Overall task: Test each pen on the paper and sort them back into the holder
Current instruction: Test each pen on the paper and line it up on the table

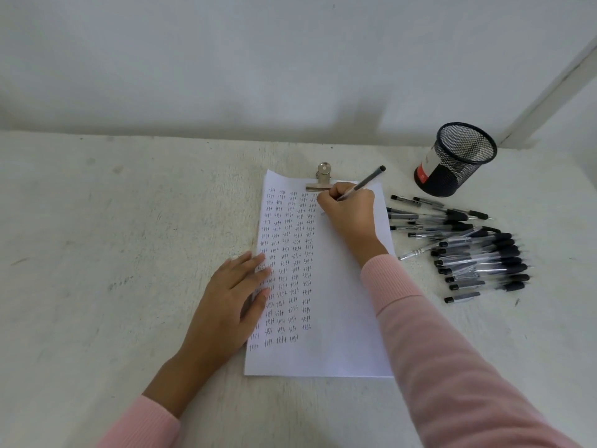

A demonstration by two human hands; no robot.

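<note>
The fingers (328,197) of the right hand (350,215) are curled round a pen (368,180) in a writing grip. We cannot see the tip, which is hidden beneath the hand. The barrel slants up toward 2 o'clock, and its dark end stands clear of the knuckles. We locate this hand on the paper (342,318), near the sheet's 12 o'clock edge and just beside the metal clip (322,182) that clamps that edge.

The fingers (255,265) of the left hand (231,299) lie straight and released, grasping nothing. Their tips press on the sheet's 9 o'clock edge, and the palm rests on the table (113,253). Both forearms are covered by pink sleeves (452,367).

We read columns of the handwritten word "test" on the left part of the sheet, running from 12 o'clock down toward 6 o'clock.

At 3 o'clock from the sheet we find a pile of loose pens (475,253) lying on the table. They have clear barrels with black ends, and many touch or overlap. At 2 o'clock, beyond the pile and apart from it, a black mesh holder (465,150) stands on the table near the pale wall (258,59). It carries a red and white label on its side.
</note>
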